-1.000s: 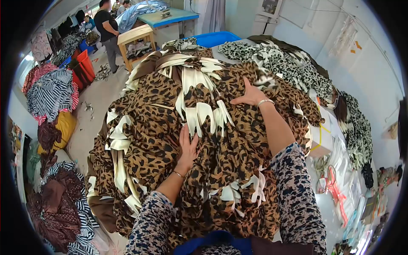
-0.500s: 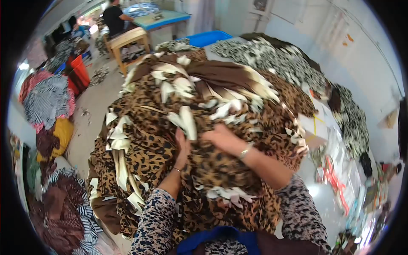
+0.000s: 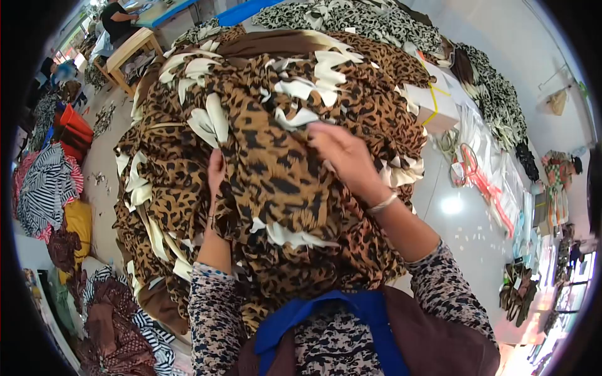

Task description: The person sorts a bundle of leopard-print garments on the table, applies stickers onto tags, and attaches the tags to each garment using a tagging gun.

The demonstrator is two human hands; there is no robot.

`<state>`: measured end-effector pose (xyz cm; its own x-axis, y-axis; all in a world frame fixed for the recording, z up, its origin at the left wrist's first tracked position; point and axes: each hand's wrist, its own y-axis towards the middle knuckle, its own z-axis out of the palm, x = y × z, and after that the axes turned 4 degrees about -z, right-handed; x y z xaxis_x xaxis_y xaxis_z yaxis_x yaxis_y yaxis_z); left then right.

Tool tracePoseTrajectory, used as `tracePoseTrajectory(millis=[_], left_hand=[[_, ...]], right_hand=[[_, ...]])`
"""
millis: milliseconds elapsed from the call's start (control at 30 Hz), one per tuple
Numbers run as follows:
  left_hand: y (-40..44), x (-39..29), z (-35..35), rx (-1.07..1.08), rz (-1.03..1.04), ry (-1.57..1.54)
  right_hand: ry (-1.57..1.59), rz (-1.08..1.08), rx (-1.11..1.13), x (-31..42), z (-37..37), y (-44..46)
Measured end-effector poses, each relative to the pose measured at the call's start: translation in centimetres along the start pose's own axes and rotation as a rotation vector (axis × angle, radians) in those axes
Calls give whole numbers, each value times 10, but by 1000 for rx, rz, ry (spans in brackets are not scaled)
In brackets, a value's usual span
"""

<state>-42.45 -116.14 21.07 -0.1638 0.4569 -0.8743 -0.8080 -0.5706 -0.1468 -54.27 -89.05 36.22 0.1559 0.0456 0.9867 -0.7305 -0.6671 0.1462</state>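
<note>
A large heap of brown-and-black leopard-print fabric (image 3: 169,219) fills the middle of the view, with cream underside edges curling up all over it. One leopard-print piece (image 3: 273,169) is lifted and stretched between my hands. My left hand (image 3: 216,174) is closed on the left side of this piece, partly hidden by the cloth, just below an upturned cream flap (image 3: 210,122). At the upper right, my right hand (image 3: 345,156) has its fingers bent and pressed together at the piece's edge, beside a curled white edge (image 3: 296,118).
Black-and-white printed fabric (image 3: 495,94) lies behind and right. A white box with yellow strap (image 3: 433,106) and clear plastic with red strips (image 3: 486,188) stand at right. Striped cloth (image 3: 44,185) and a red bin (image 3: 76,125) are left. A person (image 3: 116,22) works near a wooden bench (image 3: 132,56).
My hands have moved apart, left hand leftward and right hand up and right, spreading the leopard-print piece between them. The camera view has tilted downward.
</note>
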Motion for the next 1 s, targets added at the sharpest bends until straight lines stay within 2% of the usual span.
tracePoseTrajectory(millis=[33, 100, 167, 233, 267, 300, 367, 400, 433, 467, 500, 567, 600, 633, 667, 700, 733, 833, 900, 1000], left_hand=[[-5, -8, -10, -19, 36, 11], [-9, -22, -31, -29, 212, 141], [-65, -64, 25, -207, 251, 156], [-118, -89, 86, -50, 421, 452], [-132, -95, 104, 45, 638, 766], [-142, -97, 118, 144, 853, 1083], [-159, -94, 141, 197, 805, 1522], [-159, -88, 143, 206, 718, 1592], [-149, -77, 133, 124, 732, 1628], [-133, -63, 111, 101, 742, 1495], [-123, -57, 93, 78, 751, 1360], [-127, -70, 96, -91, 282, 901], [-134, -84, 97, -135, 180, 717], [-130, -83, 91, -90, 192, 303], [-134, -90, 93, -149, 143, 110], [-140, -100, 96, -204, 99, -85], [-144, -109, 93, -251, 47, -100], [-137, -112, 67, -130, 20, -252], [-137, -115, 59, -132, 29, -242], [-143, -122, 64, -121, 55, -248]], right_hand=[[90, 31, -141, -3, -11, -10], [33, 55, -223, -10, -34, -29], [-54, 105, -138, -32, -46, -44], [-24, 154, -46, -35, -33, -61], [-90, 190, 12, -24, -21, -66], [-205, -32, 71, -45, -9, -65], [-46, -60, 191, -9, 20, -78], [-118, -79, 212, -17, 29, -77], [-192, -102, 232, -25, 36, -77], [-215, -249, 210, -20, 39, -78], [-116, -14, 251, -4, 37, -76], [62, 107, 226, -4, 27, -69], [8, 131, 157, -13, 21, -66], [80, 74, 105, -11, 14, -64], [198, 71, 1, -21, 8, -60], [366, 175, -116, -26, 0, -58], [320, 253, -235, -22, -9, -55], [541, 216, -332, -46, -45, -52], [339, 264, -388, -61, -61, -46], [-840, -358, -599, -34, -31, -51]])
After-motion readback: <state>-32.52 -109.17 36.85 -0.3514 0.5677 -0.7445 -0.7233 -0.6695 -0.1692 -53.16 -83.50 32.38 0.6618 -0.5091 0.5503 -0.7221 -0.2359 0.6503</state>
